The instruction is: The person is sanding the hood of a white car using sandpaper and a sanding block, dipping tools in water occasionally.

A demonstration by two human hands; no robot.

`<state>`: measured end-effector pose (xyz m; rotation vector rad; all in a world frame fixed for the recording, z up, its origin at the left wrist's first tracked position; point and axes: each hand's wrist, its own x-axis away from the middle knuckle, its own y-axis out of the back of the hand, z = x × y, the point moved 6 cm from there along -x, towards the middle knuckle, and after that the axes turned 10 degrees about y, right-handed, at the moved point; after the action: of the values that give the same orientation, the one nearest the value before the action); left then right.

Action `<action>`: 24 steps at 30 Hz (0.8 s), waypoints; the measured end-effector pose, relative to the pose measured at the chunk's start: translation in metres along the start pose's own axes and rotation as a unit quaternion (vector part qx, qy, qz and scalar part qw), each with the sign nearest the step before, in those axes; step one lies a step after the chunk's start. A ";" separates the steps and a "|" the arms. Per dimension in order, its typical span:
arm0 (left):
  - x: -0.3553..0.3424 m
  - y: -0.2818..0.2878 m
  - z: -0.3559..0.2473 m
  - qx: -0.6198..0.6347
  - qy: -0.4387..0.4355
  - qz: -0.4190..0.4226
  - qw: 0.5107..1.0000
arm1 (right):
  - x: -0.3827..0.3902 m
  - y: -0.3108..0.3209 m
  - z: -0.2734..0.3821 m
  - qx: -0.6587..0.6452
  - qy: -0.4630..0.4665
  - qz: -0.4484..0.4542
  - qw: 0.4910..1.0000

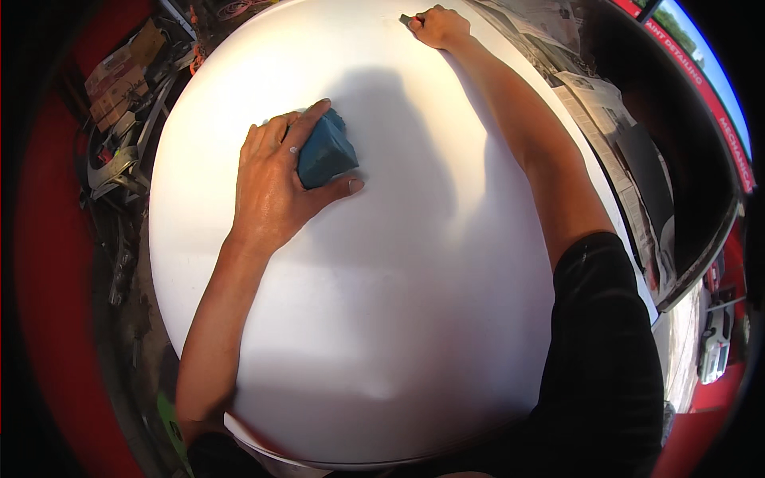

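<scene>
A large, smooth white car panel [351, 307] fills the middle of the view, with a shadow lying across it. My left hand [275, 171] rests on the panel, its thumb and fingers closed around a dark blue-green block [327, 153], which looks like a sanding block. Far off, at the panel's upper edge, my right hand [441, 29] is curled against the surface. A small dark green piece [408, 20] sticks out from its fingertips; too little of it shows to tell its kind.
Newspaper sheets [594, 103] cover the part along the panel's right edge, beside a dark opening [677, 119]. On the left lie cardboard [119, 84] and a jumble of metal parts [119, 167]. A white vehicle [715, 342] stands outside at the far right.
</scene>
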<state>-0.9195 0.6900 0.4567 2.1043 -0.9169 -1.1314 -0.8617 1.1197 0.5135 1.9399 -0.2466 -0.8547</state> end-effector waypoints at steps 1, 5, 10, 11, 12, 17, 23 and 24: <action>0.001 -0.001 0.004 -0.012 0.005 -0.001 1.000 | -0.002 -0.010 0.008 -0.001 -0.028 0.031 0.999; 0.003 0.000 0.005 -0.053 0.011 -0.039 0.998 | 0.039 0.002 0.023 -0.044 -0.021 0.083 0.995; 0.007 0.006 0.016 -0.032 0.030 -0.044 0.998 | 0.169 0.074 0.073 -0.062 0.136 0.003 0.989; 0.009 0.008 0.017 -0.016 0.024 -0.063 0.998 | 0.208 0.108 0.080 -0.080 0.163 -0.002 0.983; 0.007 0.007 0.011 -0.012 0.019 -0.057 0.998 | 0.246 0.133 0.074 -0.100 0.186 -0.001 0.977; 0.003 0.001 0.005 -0.030 0.003 -0.062 0.998 | 0.364 0.193 0.040 -0.161 0.228 0.046 0.959; 0.002 0.005 -0.001 -0.041 -0.044 -0.054 0.997 | 0.224 0.116 0.019 -0.135 0.212 0.023 0.968; 0.003 0.007 0.000 -0.034 -0.027 -0.044 0.998 | 0.174 0.088 0.009 -0.094 0.187 0.018 0.978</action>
<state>-0.9205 0.6829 0.4607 2.0859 -0.8045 -1.2521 -0.7242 0.9816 0.5048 1.8681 0.0226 -0.4573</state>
